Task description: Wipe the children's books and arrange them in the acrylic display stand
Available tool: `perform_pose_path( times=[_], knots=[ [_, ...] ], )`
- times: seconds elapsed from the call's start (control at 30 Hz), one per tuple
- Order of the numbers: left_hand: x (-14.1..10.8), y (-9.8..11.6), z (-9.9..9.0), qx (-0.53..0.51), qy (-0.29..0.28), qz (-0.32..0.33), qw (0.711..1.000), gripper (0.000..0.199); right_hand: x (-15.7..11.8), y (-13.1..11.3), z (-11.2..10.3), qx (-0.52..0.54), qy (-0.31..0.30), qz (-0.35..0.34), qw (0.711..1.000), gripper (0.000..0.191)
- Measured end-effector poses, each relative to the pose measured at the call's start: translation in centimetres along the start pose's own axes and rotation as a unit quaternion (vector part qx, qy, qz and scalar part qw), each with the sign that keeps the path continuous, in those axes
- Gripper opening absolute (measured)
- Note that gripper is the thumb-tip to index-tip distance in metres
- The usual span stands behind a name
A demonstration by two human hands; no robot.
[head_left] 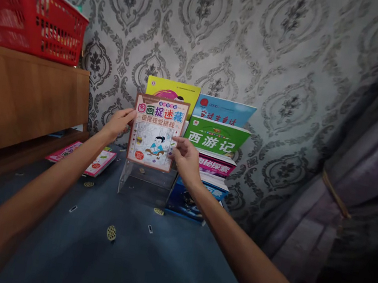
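At the left column of the clear stand (144,187), I have the brown-edged book (156,133) nearly upright, its cover facing me. My left hand (119,124) is pinched on its left edge, near the upper corner; my right hand (188,161) is closed on its right edge, about halfway down. The book's bottom edge is level with the top of the stand's lower clear tier; I can't tell whether it bears on the plastic. Behind it, the yellow book (174,87) shows above its top edge.

On my right it is tight: the right hand overlaps the left edges of the books in the neighbouring column. From the top these are the blue book (223,111), green book (215,136), pink book (215,166) and dark blue book (187,204), the last close to the floor (137,269). The wall (201,31) rises close behind both columns.

On the left, a gap of floor parts the stand's left edge from the book pile (102,165), which lies partly under my view of the left forearm. Beyond the pile is the cabinet (20,102), with the red basket (32,11) on top, by its right corner. The widest room is the floor between the stand's front edge and me. The curtain (372,159) hangs well apart, at far right.
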State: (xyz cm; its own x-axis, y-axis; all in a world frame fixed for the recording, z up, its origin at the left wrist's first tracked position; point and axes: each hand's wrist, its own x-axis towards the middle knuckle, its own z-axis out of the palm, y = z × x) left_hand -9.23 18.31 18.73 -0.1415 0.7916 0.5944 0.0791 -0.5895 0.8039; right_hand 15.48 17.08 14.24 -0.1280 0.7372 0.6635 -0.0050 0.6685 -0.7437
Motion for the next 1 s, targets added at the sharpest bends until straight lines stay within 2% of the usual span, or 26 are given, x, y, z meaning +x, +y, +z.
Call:
perform_pose_path(
  times=[0.13, 0.23, 0.67, 1.0],
  knots=[
    [1.3, 1.1, 0.6, 0.006, 0.001, 0.016, 1.0, 0.019, 2.3, 0.6, -0.3, -0.068, 0.013, -0.055, 0.996, 0.038],
    [1.6, 1.6, 1.1, -0.011, 0.003, 0.02, 1.0, 0.018, 3.0, 0.7, -0.2, -0.093, 0.023, -0.089, 0.991, 0.037],
    [1.2, 2.3, 0.9, -0.015, 0.011, 0.084, 0.996, 0.021, 1.9, -0.2, 0.5, -0.088, 0.047, -0.144, 0.985, 0.033],
    [0.7, 1.6, 0.9, -0.028, 0.014, 0.081, 0.996, 0.017, 0.8, 0.2, 0.7, -0.162, 0.032, -0.167, 0.972, 0.035]
  ],
)
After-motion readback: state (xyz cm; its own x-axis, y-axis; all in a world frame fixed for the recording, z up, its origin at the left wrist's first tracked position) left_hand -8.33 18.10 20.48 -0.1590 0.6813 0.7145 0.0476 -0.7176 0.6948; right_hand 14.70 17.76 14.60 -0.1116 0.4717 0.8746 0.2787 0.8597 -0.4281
